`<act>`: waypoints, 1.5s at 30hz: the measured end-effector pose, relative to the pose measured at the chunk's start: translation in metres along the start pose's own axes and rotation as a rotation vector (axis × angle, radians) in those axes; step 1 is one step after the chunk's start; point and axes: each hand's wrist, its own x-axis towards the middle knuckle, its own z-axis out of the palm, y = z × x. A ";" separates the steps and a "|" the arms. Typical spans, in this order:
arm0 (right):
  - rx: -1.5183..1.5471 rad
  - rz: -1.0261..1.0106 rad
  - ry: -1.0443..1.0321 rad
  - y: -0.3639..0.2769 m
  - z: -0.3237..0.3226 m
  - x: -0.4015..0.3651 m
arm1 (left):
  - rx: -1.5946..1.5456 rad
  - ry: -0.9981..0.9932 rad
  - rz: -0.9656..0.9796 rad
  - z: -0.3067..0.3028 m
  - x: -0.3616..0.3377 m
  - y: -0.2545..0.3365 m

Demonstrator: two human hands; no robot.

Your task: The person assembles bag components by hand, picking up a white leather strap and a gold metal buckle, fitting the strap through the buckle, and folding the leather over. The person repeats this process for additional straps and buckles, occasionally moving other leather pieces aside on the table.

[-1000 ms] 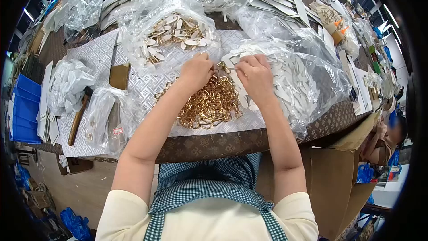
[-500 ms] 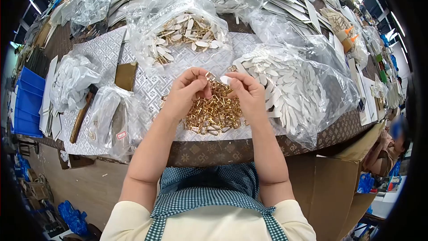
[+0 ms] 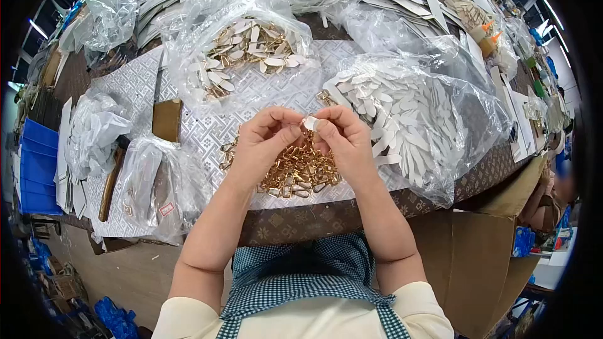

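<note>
Over a heap of gold metal clasps point(image 3: 295, 172), my two hands meet with the fingertips pinched. In my right hand point(image 3: 347, 139) is a small white tab point(image 3: 311, 123), rounded like the loose ones beside it. My left hand point(image 3: 269, 138) is closed at the tab's left side; the gold clasp it holds is mostly hidden by the fingers. To the right, a clear plastic bag point(image 3: 465, 119) lies spread with many flat white tabs point(image 3: 408, 113). Beyond my hands, another clear bag point(image 3: 188, 69) contains white tabs joined to gold clasps point(image 3: 254, 44).
At left lie a hammer point(image 3: 113, 182), a brown block point(image 3: 167, 120), crumpled plastic bags point(image 3: 163, 182) and a blue bin point(image 3: 41, 169). Stacked pale sheets point(image 3: 408, 0) cover the far side. A cardboard box point(image 3: 471, 257) stands below the table edge at right, near another person point(image 3: 543, 204).
My hands have come together, bringing the white tab against the clasp in my left fingers. The view has shifted slightly.
</note>
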 end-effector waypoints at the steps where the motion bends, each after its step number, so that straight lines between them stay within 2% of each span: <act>1: -0.002 0.011 -0.002 0.000 0.000 -0.001 | 0.012 -0.004 0.008 0.000 0.000 -0.001; 4: 0.026 0.022 -0.016 0.002 0.001 -0.002 | -0.109 0.018 -0.070 -0.001 0.000 -0.002; 7: -0.010 0.011 -0.081 0.003 0.002 -0.004 | -0.082 0.008 -0.199 -0.002 0.000 0.002; 10: -0.176 -0.097 -0.094 0.004 0.004 -0.006 | -0.004 0.027 -0.243 0.001 0.000 0.009; 13: -0.163 -0.143 -0.148 -0.005 0.008 -0.009 | 0.106 0.006 -0.089 -0.005 0.001 0.004; 14: -0.366 -0.254 -0.144 0.000 0.004 -0.007 | 0.130 0.007 -0.071 -0.006 0.001 0.005; 17: -0.557 -0.366 -0.041 0.004 0.006 -0.006 | 0.259 -0.039 -0.044 -0.006 0.000 0.004; 18: -0.552 -0.319 -0.022 0.005 0.005 -0.007 | 0.271 -0.060 -0.055 -0.002 0.000 0.006; 21: -0.590 -0.373 0.008 0.006 0.010 -0.007 | 0.339 -0.025 -0.088 0.001 -0.001 0.010; 24: -0.575 -0.266 -0.002 0.005 0.009 -0.007 | 0.427 -0.022 -0.093 0.000 -0.002 0.007; 27: -0.576 -0.071 -0.011 -0.002 0.009 -0.009 | 0.426 -0.024 -0.038 -0.001 -0.002 0.004; 30: -0.580 -0.186 -0.052 0.006 0.007 -0.008 | 0.487 -0.033 -0.088 -0.002 -0.002 0.009; 33: -0.402 -0.026 -0.055 -0.001 0.008 -0.008 | 0.210 -0.030 -0.159 -0.003 -0.003 0.013; 37: -0.441 -0.158 -0.045 0.007 0.008 0.001 | 0.172 0.011 -0.140 -0.002 -0.003 0.018; 40: -0.591 -0.239 -0.030 -0.010 0.011 0.030 | 0.115 0.186 -0.021 -0.011 0.003 0.015; 42: -0.538 -0.147 -0.147 -0.036 0.018 0.060 | 0.159 0.275 0.028 -0.019 0.008 0.011; 45: -0.949 -0.377 -0.099 -0.059 0.022 0.095 | 0.307 0.294 0.082 -0.020 0.008 0.003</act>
